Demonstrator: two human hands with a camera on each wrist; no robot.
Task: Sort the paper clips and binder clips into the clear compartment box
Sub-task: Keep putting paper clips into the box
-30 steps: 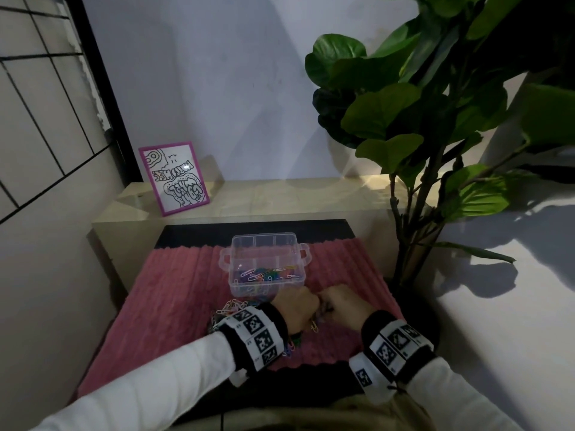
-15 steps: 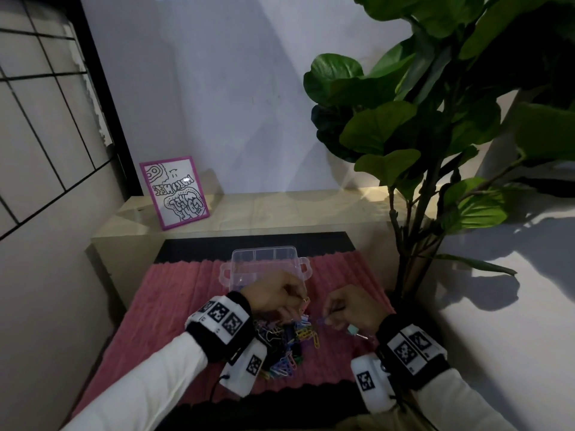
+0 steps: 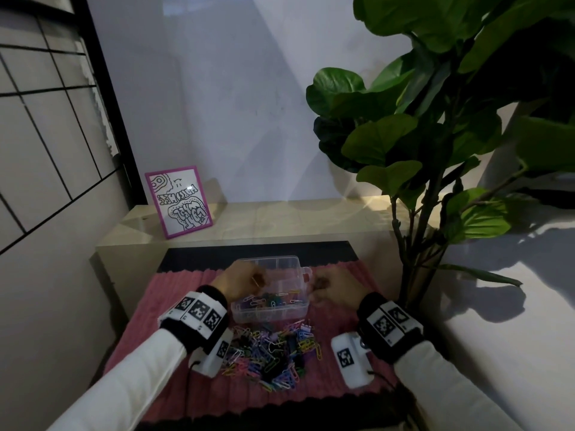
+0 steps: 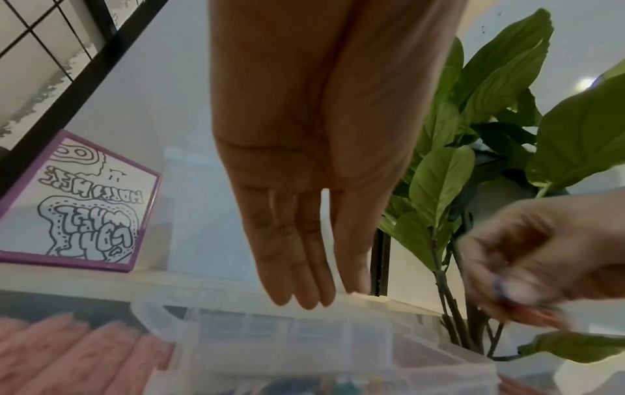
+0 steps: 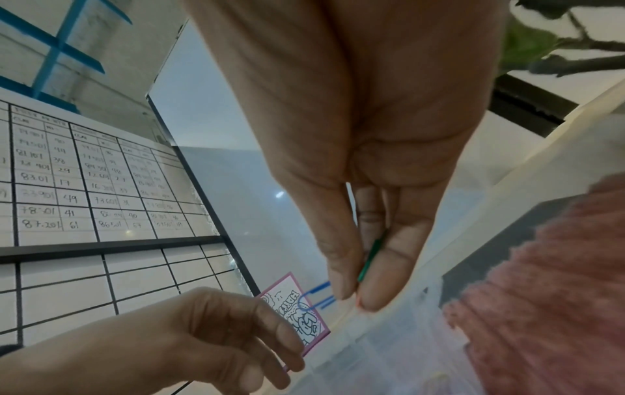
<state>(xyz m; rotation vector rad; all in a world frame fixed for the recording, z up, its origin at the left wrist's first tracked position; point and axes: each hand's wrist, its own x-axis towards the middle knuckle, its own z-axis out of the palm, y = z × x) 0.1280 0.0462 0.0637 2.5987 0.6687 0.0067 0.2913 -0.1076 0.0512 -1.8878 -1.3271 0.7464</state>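
Note:
The clear compartment box (image 3: 298,312) stands on a pink mat, with coloured paper clips in its near compartments. A pile of paper clips and binder clips (image 3: 270,353) lies in front of it. My left hand (image 3: 245,278) hovers over the box's left side; a thin yellow paper clip (image 3: 256,280) shows at its fingertips. In the left wrist view its fingers (image 4: 304,267) point down above the box (image 4: 304,344). My right hand (image 3: 329,287) is at the box's right edge, and pinches a green paper clip (image 5: 370,260) and a blue one (image 5: 316,296).
The pink ribbed mat (image 3: 174,309) lies on a dark surface. Behind it runs a beige ledge (image 3: 280,219) with a purple-framed drawing (image 3: 179,202). A large leafy plant (image 3: 435,150) rises close on the right. A gridded panel (image 3: 46,135) stands on the left.
Both hands have left the pile and gone forward to the box. The left hand is over its left side; the right hand has come up to its right edge with clips.

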